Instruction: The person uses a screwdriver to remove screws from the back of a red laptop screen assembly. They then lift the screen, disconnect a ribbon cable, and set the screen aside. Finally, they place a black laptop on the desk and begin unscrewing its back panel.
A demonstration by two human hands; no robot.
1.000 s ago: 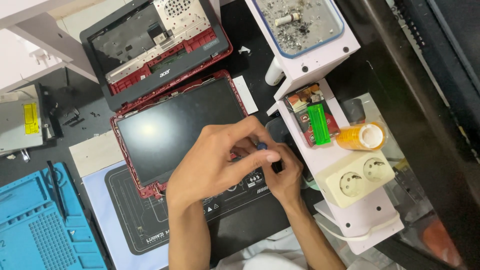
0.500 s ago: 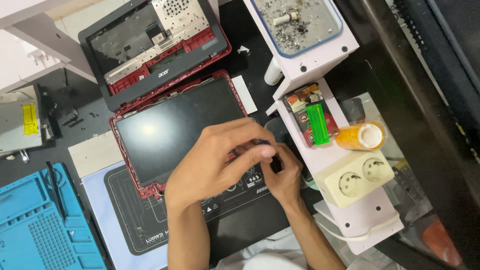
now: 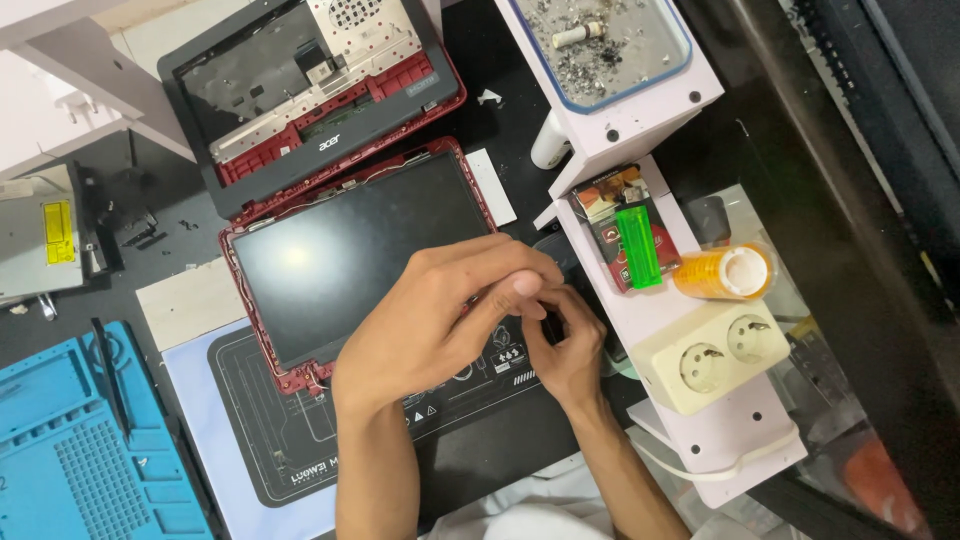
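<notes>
**Both hands pinched together at the lower right corner of a laptop screen**

Just below the middle of the frame, the left hand (image 3: 440, 320) and the right hand (image 3: 565, 345) meet over the lower right corner of a red-framed laptop display panel with a dark glass screen (image 3: 350, 260). The left hand's fingers are curled together, thumb tip pressed toward the right hand. The right hand's fingers are bunched tight around something small and dark; what it is cannot be told, since the fingers hide it. The panel lies flat and tilted, partly on a black work mat with white line markings (image 3: 290, 440) in the lower left of centre.

Above it, in the upper left, sits the opened red and black laptop base with its bare metal plate (image 3: 310, 90). A bright blue silicone repair mat (image 3: 70, 450) fills the lower left corner. To the right stands a white shelf unit (image 3: 720, 440) carrying a cream double wall socket (image 3: 715, 355), a green lighter (image 3: 637, 247) on a small printed pack, and an orange roll of tape (image 3: 725, 272). A tray of ash and butts (image 3: 610, 40) is at the top.

The step looks like fine work on a small fitting at the panel's corner. Any further move there would call for a steady pinch and light force, as the frame edge looks thin.
</notes>
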